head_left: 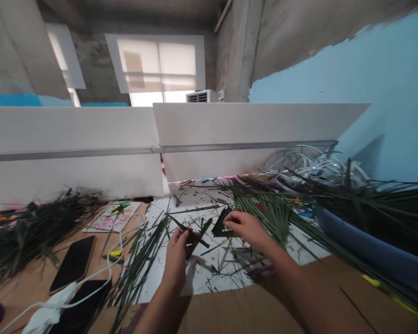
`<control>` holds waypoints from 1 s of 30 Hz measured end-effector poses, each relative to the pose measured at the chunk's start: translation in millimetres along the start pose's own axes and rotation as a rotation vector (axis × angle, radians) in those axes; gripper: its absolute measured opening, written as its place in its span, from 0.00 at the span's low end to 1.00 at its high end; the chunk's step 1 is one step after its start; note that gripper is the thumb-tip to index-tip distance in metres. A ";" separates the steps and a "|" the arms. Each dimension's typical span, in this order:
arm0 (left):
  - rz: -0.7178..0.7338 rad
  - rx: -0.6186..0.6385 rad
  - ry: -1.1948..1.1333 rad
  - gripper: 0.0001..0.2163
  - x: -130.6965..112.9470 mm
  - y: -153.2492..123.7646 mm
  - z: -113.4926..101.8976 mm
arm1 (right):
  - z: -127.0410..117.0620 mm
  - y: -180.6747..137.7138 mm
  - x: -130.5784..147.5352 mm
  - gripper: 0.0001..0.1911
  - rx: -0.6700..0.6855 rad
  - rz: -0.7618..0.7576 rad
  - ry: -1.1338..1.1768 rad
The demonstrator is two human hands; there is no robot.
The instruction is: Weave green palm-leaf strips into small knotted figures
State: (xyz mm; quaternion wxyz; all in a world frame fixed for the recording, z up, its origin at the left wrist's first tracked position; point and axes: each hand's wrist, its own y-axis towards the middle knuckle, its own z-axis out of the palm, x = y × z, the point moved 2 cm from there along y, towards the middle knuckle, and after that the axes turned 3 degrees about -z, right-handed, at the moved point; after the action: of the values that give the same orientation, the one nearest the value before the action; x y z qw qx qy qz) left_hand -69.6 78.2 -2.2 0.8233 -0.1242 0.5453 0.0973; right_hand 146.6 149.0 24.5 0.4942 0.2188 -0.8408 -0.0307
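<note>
My left hand (177, 241) is closed in a pinch on crossed green leaf strips (205, 228), whose ends stick out on both sides of the fingers. To its right, my right hand (244, 225) has its thumb and fingers pinched at a dark green folded leaf strip (220, 223). Both hands are just above a white sheet (195, 290) scattered with leaf scraps. Long narrow leaves (144, 260) lie left of my left hand. A fan of green leaves (277, 213) spreads behind my right forearm.
A heap of leaves (38, 232), a phone (73, 262), a second dark device (85, 306) and a white power strip with cable (52, 306) are on the left. A blue container (362, 246) of leaves and coiled clear tubing (310, 162) sit right. White panels (244, 123) stand behind.
</note>
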 end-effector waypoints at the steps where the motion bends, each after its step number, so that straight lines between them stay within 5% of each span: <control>1: 0.000 -0.004 0.013 0.13 1.6 0.9 -0.5 | -14.0 -6.5 -3.4 0.06 0.013 0.006 -0.073; 6: 0.004 0.002 0.074 0.13 8.7 3.4 -0.8 | -53.0 -51.8 -14.3 0.11 0.190 0.008 -0.380; 13: 0.058 0.048 0.102 0.12 9.8 1.7 1.7 | -49.4 -78.7 -18.7 0.16 0.413 -0.041 -0.751; 21: 0.106 0.102 0.164 0.15 7.5 1.7 2.6 | -52.5 -72.8 -17.4 0.10 0.414 -0.068 -0.735; 25: 0.089 0.117 0.142 0.16 12.1 5.4 1.6 | -56.4 -52.7 7.8 0.01 0.249 0.000 -0.356; 28: 0.082 0.131 0.127 0.16 14.3 8.2 0.6 | -39.5 -33.7 33.1 0.12 0.146 0.137 0.254; 30: 0.089 0.145 0.132 0.16 14.0 9.3 0.2 | -18.2 -22.7 46.8 0.15 0.121 0.158 0.391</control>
State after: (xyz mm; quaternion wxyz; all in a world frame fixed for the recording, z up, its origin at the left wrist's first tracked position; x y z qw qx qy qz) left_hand -66.8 87.4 -15.9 0.7871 -0.0463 0.6091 0.0857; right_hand 150.2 112.8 66.0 0.6348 0.1833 -0.7437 0.1015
